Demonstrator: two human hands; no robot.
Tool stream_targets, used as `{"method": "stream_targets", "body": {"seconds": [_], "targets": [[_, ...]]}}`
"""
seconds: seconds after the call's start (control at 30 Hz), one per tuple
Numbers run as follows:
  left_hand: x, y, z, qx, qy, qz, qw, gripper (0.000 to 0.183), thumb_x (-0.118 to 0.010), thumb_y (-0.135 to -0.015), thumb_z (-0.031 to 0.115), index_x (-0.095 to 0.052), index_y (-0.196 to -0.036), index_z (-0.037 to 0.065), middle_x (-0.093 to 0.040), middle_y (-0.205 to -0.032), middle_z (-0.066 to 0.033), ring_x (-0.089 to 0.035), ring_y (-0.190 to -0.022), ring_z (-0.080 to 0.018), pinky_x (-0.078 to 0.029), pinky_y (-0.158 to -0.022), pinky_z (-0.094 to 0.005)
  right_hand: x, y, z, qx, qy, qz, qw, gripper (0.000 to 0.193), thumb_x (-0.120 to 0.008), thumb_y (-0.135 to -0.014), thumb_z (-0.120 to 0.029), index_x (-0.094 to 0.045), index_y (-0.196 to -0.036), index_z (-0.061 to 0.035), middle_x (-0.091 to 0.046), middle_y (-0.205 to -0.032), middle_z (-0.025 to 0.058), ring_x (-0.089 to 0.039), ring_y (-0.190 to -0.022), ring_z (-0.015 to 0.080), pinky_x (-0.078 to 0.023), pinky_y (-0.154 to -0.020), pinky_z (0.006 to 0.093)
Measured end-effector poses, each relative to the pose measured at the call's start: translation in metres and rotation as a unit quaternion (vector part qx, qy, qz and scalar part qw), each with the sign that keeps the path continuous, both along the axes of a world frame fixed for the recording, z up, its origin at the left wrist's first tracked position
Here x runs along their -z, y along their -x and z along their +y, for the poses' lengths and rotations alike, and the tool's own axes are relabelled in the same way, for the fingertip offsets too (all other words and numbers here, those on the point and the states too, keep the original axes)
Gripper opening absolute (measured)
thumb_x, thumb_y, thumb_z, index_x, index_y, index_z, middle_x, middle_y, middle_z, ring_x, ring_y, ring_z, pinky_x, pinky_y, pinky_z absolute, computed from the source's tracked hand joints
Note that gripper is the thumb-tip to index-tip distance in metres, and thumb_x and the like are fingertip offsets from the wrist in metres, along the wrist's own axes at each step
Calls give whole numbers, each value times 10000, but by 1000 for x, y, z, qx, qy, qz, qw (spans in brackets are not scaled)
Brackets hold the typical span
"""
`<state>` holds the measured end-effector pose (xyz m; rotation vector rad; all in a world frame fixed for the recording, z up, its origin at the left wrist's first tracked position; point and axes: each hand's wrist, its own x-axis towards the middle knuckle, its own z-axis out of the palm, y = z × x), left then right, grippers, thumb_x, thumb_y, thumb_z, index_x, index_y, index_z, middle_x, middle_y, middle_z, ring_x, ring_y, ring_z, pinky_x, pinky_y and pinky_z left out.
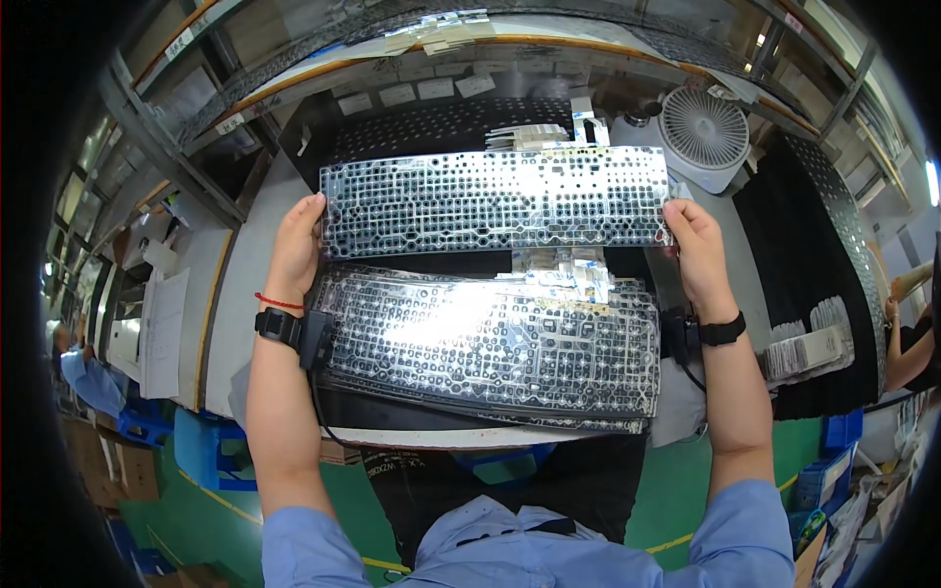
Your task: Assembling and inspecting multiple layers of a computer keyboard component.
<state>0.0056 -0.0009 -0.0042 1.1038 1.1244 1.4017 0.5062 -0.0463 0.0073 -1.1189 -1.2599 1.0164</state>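
Note:
My left hand and my right hand grip opposite short ends of a clear keyboard membrane. Its long sheet carries a dense pattern of dark key spots and pale traces, and part of it shines with glare. The fingers of each hand are closed on its edge, thumbs toward me. Nearer to me on the table lies a slightly uneven stack of similar keyboard membranes, washed out by bright reflection at its middle left. Pale connector tails stick out from the stack's far edge, just below the held sheet.
Beyond the held sheet lie more pale connector tails on a dark perforated surface. A white fan stands at the back right. A shelf crosses the far side. Small pale packets lie right, near another person's arm.

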Motion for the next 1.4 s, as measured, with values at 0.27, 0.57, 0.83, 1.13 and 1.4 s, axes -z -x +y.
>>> {"method": "stream_targets", "body": {"seconds": [0.27, 0.57, 0.83, 1.13, 1.4], "targets": [[-4, 2, -3, -37, 0, 46, 998, 195, -564, -998, 263, -654, -936, 102, -473, -629, 106, -390, -540, 2, -287, -498, -174, 3, -5, 2, 30, -33, 4, 999, 177, -589, -991, -213, -650, -950, -53, -548, -702, -90, -406, -543, -20, -306, -496, 154], [-3, 9, -4, 27, -45, 6, 999, 233, -515, -1028, 286, -611, -936, 95, -504, -638, 54, -425, -523, -30, -327, -487, -190, 1, -3, -1, 57, -65, 14, 996, 185, -582, -998, -221, -634, -988, -43, -537, -684, -80, -409, -529, -2, -319, -497, 167], [-13, -1, -11, 8, -41, -39, 998, 251, -501, -1028, 259, -609, -1135, 59, -678, -898, -4, -608, -708, -52, -437, -544, -197, 2, -9, 1, 45, -90, 50, 994, 176, -602, -978, -163, -601, -1096, -33, -618, -768, -23, -525, -652, 22, -402, -562, 196], [-7, 3, -5, 28, -3, 92, 995, 239, -547, -1001, 205, -628, -1152, 39, -662, -867, 25, -547, -612, -20, -428, -532, -158, 0, -3, 3, 32, -74, -7, 997, 431, -614, -947, -70, -492, -1355, -2, -616, -851, -24, -524, -689, 10, -397, -561, 164], [0, 6, -1, 38, -12, -11, 999, 175, -553, -1002, 170, -619, -1109, 49, -631, -878, 33, -513, -610, -11, -411, -515, -142, 2, -5, 3, 31, -87, 16, 996, 382, -575, -978, -115, -498, -1331, 11, -638, -887, 20, -544, -664, 35, -428, -530, 171]]}}
